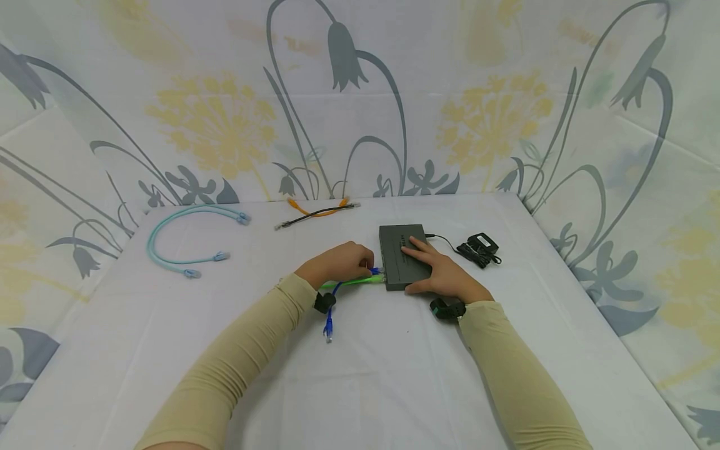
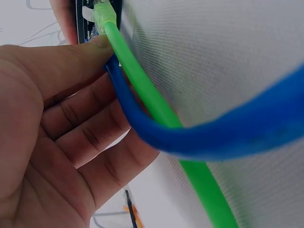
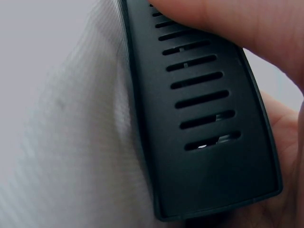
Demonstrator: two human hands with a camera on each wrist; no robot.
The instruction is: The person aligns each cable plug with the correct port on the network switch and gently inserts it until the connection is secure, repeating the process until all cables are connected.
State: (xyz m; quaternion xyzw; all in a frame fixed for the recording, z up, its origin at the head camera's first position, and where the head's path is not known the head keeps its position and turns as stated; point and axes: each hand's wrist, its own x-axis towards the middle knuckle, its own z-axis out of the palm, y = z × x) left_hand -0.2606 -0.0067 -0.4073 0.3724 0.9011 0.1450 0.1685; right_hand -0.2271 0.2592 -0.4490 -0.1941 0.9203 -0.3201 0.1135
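A dark grey network switch (image 1: 402,269) lies on the white-covered table. At its left side, my left hand (image 1: 340,261) pinches the plug end of a blue network cable (image 2: 190,142) between thumb and fingers, right at the port row. The blue cable's other plug (image 1: 329,330) lies on the cloth nearer me. A green network cable (image 1: 354,282) is plugged in beside it and runs left beneath my wrist. My right hand (image 1: 447,272) rests on the switch with fingers spread over the top. Its thumb touches the slotted side (image 3: 204,109).
A black power adapter (image 1: 481,242) with bundled cord stands right of the switch, its lead plugged into it. Light blue network cables (image 1: 163,240) curve at the left. Behind, a short black cable (image 1: 315,214) lies across an orange cable (image 1: 297,206). A flowered cloth hangs at the back.
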